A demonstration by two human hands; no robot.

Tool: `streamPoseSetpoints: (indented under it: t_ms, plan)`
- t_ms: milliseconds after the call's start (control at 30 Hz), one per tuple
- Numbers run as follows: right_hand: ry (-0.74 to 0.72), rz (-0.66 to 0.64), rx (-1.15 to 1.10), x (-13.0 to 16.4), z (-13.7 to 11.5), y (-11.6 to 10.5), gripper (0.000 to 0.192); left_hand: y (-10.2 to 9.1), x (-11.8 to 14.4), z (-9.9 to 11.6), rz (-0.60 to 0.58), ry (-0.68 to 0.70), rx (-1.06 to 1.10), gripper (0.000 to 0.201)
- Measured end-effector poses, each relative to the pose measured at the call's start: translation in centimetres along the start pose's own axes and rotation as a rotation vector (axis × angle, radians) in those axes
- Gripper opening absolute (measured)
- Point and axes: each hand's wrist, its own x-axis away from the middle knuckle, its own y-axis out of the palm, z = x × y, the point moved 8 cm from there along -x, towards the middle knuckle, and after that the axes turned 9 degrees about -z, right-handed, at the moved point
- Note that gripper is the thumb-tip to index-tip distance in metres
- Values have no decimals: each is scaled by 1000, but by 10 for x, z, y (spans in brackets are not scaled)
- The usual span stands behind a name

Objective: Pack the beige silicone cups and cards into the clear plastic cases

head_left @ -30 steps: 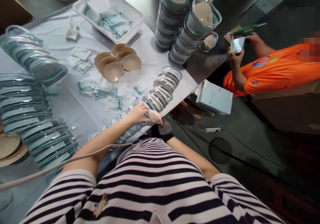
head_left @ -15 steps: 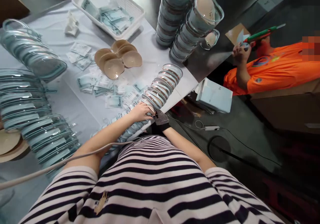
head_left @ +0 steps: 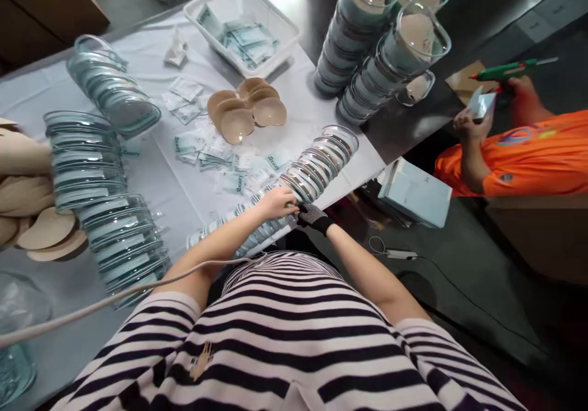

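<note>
Head view looks down on a person in a striped shirt at a white table (head_left: 151,178). A long row of clear plastic cases (head_left: 316,166) lies on its side near the table's front edge, leaning like fallen dominoes. The bare left hand (head_left: 275,203) rests on top of this row, fingers curled down over the cases. The right hand (head_left: 313,216) wears a dark glove and sits just beside the left one, touching the same row at the table edge; I cannot tell how tight its fingers are closed. Small paper packets (head_left: 220,160) lie loose behind the row, near some tan round cups (head_left: 245,111). A white basket (head_left: 241,22) holds more packets farther back. Another person in an orange shirt (head_left: 528,154) is off to the right.
</note>
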Motion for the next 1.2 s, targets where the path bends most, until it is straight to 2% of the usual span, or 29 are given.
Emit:
streamPoseSetpoints:
  t_ms: [67,133,167,200,233,300,367,433,500,567,600,700,800,867,933,967,1000,1067,1100,1167,1200]
  plan:
    - [40,65,79,10,3,-6,19,-34,23,-40,278,-237,55,19]
    - [60,152,166,22,2,-10,23,-67,75,-94,534,-681,10,21]
    - [52,188,192,27,-1,-12,25,-76,107,-119,582,-942,-20,31]
    - [34,216,201,30,-5,-14,26,-80,140,-141,577,-1205,-32,45]
    - [8,236,192,32,-9,-17,27,-77,165,-158,494,-1398,-10,55]
    - [-54,270,154,30,-21,-29,28,-67,191,-178,299,-1539,57,42]
    - [-145,296,106,21,-38,-49,28,-59,192,-184,199,-1501,116,22]
    - [-268,304,36,5,-62,-72,26,-61,185,-179,248,-1443,96,21]
    - [-403,282,-38,-13,-89,-93,25,-67,182,-172,331,-1482,28,43]
    - [-491,231,-73,-31,-112,-107,24,-66,183,-169,344,-1567,10,59]
    - [-512,201,-75,-39,-121,-111,24,-62,184,-170,316,-1597,35,54]
    - [-532,88,-60,-58,-137,-111,22,-55,178,-171,250,-1571,121,19]
    - [-567,-27,-63,-73,-144,-101,24,-64,172,-159,294,-1537,153,11]
    - [-619,-49,-72,-83,-152,-98,46,-76,152,-141,346,-1363,195,13]
    - [-652,-83,-107,-95,-160,-96,71,-90,120,-115,421,-1068,242,18]
    - [-651,-110,-145,-102,-163,-96,71,-96,105,-101,479,-928,277,23]
    - [-638,-124,-202,-108,-166,-97,63,-102,94,-90,552,-822,330,31]
    - [-594,-86,-362,-118,-166,-108,45,-103,79,-81,706,-738,520,48]
    - [-567,-51,-452,-122,-163,-114,42,-99,73,-82,760,-729,645,53]
    - [-492,-54,-643,-129,-153,-120,48,-88,62,-84,790,-746,824,54]
    - [-443,-106,-750,-132,-147,-118,52,-86,58,-85,785,-769,823,51]
